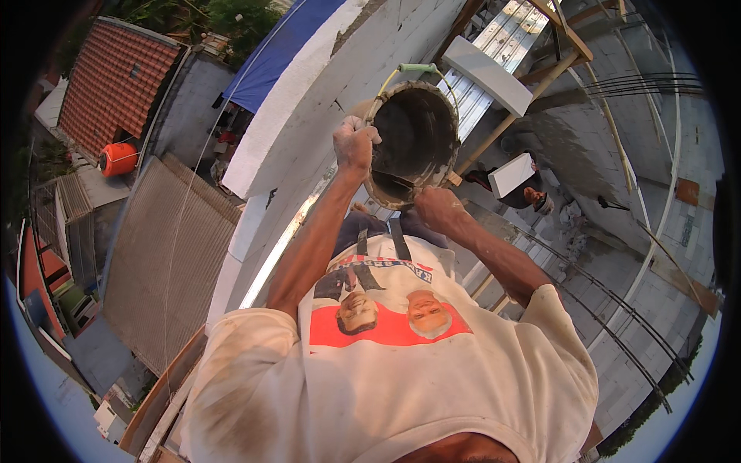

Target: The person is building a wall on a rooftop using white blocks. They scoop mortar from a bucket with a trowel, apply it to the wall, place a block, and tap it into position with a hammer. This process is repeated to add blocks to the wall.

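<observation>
A round, mortar-caked bucket (pixel 415 139) is tilted in front of me, its dark inside facing up at me. Its wire handle, with a pale green grip (pixel 417 68), lies over the far rim. My left hand (pixel 356 145) is closed on the left side of the bucket's rim, its knuckles coated in pale dust. At the near right rim my right hand (pixel 440 210) is closed in a fist. A thin dark edge runs inside the bucket towards it; whether the fist grips a tool or the rim is hidden.
A white block wall top (pixel 285 100) runs along my left, with roofs far below it. To the right, lower down, a person carries a white block (pixel 511 176). Another pale block (pixel 488 76) rests by corrugated metal sheeting. Wooden poles and steel bars (pixel 617 312) cross there.
</observation>
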{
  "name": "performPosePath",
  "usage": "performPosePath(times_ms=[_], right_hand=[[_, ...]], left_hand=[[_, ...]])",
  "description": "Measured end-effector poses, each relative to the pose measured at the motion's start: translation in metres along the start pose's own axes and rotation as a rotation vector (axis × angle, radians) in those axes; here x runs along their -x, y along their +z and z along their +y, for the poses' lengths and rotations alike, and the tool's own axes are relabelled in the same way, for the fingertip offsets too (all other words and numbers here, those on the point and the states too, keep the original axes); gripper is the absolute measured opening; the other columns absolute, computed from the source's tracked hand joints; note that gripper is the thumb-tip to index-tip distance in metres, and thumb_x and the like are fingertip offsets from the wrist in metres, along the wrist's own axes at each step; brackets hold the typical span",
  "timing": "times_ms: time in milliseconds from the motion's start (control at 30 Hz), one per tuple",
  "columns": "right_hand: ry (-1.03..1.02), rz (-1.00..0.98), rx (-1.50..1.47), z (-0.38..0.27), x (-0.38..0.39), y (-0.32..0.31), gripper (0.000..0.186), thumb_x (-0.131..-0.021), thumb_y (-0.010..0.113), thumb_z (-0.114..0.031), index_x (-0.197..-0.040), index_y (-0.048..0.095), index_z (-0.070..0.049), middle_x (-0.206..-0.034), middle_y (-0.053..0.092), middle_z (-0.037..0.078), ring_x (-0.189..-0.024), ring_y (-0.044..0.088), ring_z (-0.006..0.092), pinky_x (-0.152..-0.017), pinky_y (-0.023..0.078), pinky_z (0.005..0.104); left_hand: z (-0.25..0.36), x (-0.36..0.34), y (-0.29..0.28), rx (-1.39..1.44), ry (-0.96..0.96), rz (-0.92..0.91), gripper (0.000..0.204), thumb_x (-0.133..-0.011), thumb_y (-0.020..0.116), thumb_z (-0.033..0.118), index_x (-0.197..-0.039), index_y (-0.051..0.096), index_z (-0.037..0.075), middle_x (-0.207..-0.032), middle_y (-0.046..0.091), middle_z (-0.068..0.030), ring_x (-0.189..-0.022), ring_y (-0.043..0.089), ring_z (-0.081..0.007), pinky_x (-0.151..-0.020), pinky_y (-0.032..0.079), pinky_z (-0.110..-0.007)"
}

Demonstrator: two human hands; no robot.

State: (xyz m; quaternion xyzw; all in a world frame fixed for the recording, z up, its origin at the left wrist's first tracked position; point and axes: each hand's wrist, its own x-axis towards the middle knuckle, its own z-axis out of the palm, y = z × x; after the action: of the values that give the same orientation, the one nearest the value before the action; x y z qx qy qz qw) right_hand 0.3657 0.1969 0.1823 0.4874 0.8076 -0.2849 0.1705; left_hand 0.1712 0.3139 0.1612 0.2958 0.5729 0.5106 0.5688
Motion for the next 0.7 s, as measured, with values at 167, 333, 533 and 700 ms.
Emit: performPosePath(times_ms=[167, 333, 533, 700], right_hand=[[-0.093, 0.062, -0.693, 0.051, 0.023, -0.006, 0.034, -0.097, 0.073, -0.028, -0.103, 0.07, 0.005, -0.078, 0.071, 0.012, -0.075, 0.069, 0.0248, -0.063, 0.053, 0.0437], [0.107, -0.089, -1.309, 0.082, 0.028, 0.0, 0.031, -0.096, 0.077, -0.029, -0.091, 0.063, -0.002, -0.066, 0.057, -0.001, -0.051, 0.049, 0.0106, -0.045, 0.038, 0.0304], [-0.066, 0.105, -1.664, 0.103, -0.013, -0.053, 0.024, -0.1, 0.067, -0.024, -0.103, 0.068, -0.001, -0.071, 0.053, -0.003, -0.052, 0.047, 0.0061, -0.043, 0.037, 0.0246], [-0.058, 0.604, -1.519, 0.138, -0.11, -0.142, 0.018, -0.102, 0.063, -0.019, -0.099, 0.062, -0.001, -0.078, 0.056, 0.0, -0.057, 0.052, 0.008, -0.05, 0.044, 0.0262]], left_hand=[[0.008, -0.004, 0.008, -0.068, -0.115, 0.04, 0.018, -0.07, 0.064, -0.004, -0.072, 0.05, 0.008, -0.069, 0.049, 0.0002, -0.062, 0.047, -0.0121, -0.059, 0.043, -0.03], [0.024, -0.002, 0.013, 0.057, -0.249, 0.12, 0.017, -0.07, 0.063, -0.003, -0.078, 0.052, 0.008, -0.079, 0.048, -0.0005, -0.066, 0.046, -0.0148, -0.063, 0.042, -0.033], [-0.05, -0.012, -0.02, 0.152, -0.365, 0.337, 0.018, -0.069, 0.063, 0.0, -0.083, 0.053, 0.005, -0.081, 0.051, -0.0041, -0.07, 0.057, -0.0222, -0.067, 0.051, -0.04], [-0.041, 0.013, -0.008, 0.253, -0.501, 0.396, 0.016, -0.068, 0.06, 0.001, -0.083, 0.056, 0.003, -0.088, 0.061, -0.0116, -0.08, 0.068, -0.0312, -0.08, 0.06, -0.046]])
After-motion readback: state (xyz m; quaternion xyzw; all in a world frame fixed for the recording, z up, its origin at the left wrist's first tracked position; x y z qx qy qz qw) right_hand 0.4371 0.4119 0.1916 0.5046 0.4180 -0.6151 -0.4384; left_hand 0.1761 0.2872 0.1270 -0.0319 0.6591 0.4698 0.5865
